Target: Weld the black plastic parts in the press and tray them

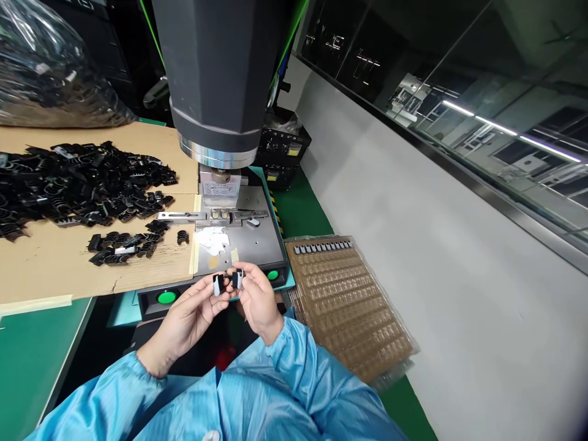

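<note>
Crinkled sleeves [303,355] meet hands [260,300] pinching curved pieces [217,285].

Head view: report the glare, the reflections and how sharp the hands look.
In the head view, bright strips show in dark glass, reflected or seen through, I cannot tell; also in the head view, the plastic bag carries glossy highlights; in the head view, left hand and right hand look fairly sharp.
</note>
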A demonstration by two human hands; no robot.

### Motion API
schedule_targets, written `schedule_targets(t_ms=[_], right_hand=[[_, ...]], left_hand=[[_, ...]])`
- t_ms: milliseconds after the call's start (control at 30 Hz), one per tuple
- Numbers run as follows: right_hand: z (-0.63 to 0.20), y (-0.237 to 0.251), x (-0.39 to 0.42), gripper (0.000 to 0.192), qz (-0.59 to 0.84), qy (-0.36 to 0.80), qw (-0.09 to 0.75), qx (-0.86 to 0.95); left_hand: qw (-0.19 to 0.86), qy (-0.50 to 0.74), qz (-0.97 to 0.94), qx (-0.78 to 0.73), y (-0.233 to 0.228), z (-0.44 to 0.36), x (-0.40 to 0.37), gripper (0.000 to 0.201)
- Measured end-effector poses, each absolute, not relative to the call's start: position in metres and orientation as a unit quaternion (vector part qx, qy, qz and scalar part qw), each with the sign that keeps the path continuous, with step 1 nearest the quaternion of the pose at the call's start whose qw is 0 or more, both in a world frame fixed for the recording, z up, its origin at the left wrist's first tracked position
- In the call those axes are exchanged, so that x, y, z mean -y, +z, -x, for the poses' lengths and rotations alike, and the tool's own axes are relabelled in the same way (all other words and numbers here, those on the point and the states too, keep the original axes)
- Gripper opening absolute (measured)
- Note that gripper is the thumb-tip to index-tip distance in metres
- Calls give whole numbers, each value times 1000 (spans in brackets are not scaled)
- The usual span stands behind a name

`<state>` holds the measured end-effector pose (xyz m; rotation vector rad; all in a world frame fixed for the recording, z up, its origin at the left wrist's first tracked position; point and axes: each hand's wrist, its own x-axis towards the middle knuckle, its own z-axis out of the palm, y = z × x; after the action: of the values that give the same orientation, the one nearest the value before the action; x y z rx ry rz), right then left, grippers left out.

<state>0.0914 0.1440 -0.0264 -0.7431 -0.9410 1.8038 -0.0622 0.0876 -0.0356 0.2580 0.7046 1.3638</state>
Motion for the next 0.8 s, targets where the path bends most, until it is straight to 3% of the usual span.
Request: schedule_targets(t_ms=[300,533,667,800], right_hand=[[-93,-31,-145,35,319,722,463,402],[-95,-47,-145,36,326,698,446,455],[-110,-52,-133,37,370,578,392,612],[-126,-53,-118,60,398,420,319,751]], left_hand=[[710,606,-95,-345,-36,61,-86,35],[694,587,-124,-398,-37,61,-84,57],[670,562,-171,-455,-53,60,-75,52],[650,512,-212,-520,-69,54,-68,53]])
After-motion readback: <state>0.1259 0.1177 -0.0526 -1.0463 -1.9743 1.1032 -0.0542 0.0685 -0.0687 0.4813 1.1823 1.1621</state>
